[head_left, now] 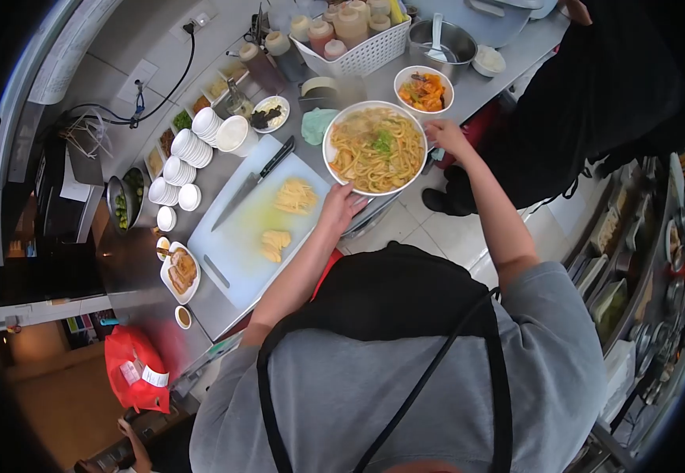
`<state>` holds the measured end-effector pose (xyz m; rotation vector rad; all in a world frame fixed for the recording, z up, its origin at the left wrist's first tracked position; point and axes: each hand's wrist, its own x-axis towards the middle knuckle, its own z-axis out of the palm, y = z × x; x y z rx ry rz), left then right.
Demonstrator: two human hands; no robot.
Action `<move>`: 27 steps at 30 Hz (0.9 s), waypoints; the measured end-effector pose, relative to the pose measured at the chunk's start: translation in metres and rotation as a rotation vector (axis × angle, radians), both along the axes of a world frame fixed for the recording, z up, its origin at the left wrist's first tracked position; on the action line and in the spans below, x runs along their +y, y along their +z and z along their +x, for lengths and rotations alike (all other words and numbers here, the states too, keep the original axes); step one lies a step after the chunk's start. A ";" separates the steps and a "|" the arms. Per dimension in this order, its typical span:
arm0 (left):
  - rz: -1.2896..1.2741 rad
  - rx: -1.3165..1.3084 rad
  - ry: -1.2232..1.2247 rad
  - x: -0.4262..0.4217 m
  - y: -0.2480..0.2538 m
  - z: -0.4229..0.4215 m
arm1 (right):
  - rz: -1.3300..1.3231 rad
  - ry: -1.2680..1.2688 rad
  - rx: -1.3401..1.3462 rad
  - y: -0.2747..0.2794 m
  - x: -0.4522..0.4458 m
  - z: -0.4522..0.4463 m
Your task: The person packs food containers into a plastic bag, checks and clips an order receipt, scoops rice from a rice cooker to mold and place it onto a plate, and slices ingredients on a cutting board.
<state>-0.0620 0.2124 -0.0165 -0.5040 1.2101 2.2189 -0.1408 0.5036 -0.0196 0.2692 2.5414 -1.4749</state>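
Observation:
A large white bowl of noodles topped with chopped greens (378, 150) is held between my two hands, over the counter's edge. My left hand (342, 208) grips its near left rim, with the fingers partly hidden under it. On the right side, my right hand (446, 138) has its fingers at the rim. Left of the bowl lies a pale cutting board (240, 236) bearing a knife (254, 181), a pile of yellow strips (295, 195) and some yellow slices (275, 245). Just behind the bowl stands a smaller bowl of orange food (424, 89).
Stacked white cups (191, 148) line the counter's left part. A white basket of bottles (366, 52) and a metal pot (457, 46) stand at the back. A person in black (587, 118) stands at the right. A red bag (134, 366) sits lower left.

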 end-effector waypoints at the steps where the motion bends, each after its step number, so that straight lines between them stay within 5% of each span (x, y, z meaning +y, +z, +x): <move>1: -0.017 -0.034 0.068 0.008 0.003 -0.005 | -0.187 -0.027 -0.130 -0.001 0.000 0.001; 4: -0.156 0.052 0.013 0.015 0.002 -0.014 | -0.557 -0.180 -0.178 0.000 -0.011 0.008; 14: -0.270 0.021 0.101 -0.028 0.049 0.014 | -0.696 -0.032 -0.224 0.041 -0.019 0.018; 16: -0.237 0.055 0.139 -0.058 0.062 0.026 | -0.475 0.068 -0.030 0.067 -0.055 0.006; 18: -0.216 0.097 0.178 -0.081 0.082 0.040 | -0.120 0.275 0.499 0.020 -0.091 -0.038; 21: -0.300 0.159 0.276 -0.105 0.118 0.061 | -0.077 0.396 0.842 0.046 -0.159 -0.044; 22: -0.311 0.172 0.294 -0.116 0.123 0.066 | -0.092 0.408 0.858 0.041 -0.170 -0.050; 25: -0.245 0.235 0.375 -0.138 0.141 0.082 | 0.550 0.582 0.285 0.016 -0.204 -0.083; 26: -0.250 0.239 0.389 -0.144 0.147 0.085 | 0.545 0.594 0.295 0.012 -0.204 -0.091; 27: -0.280 0.238 0.397 -0.153 0.152 0.089 | 0.160 0.532 0.298 0.026 -0.200 -0.092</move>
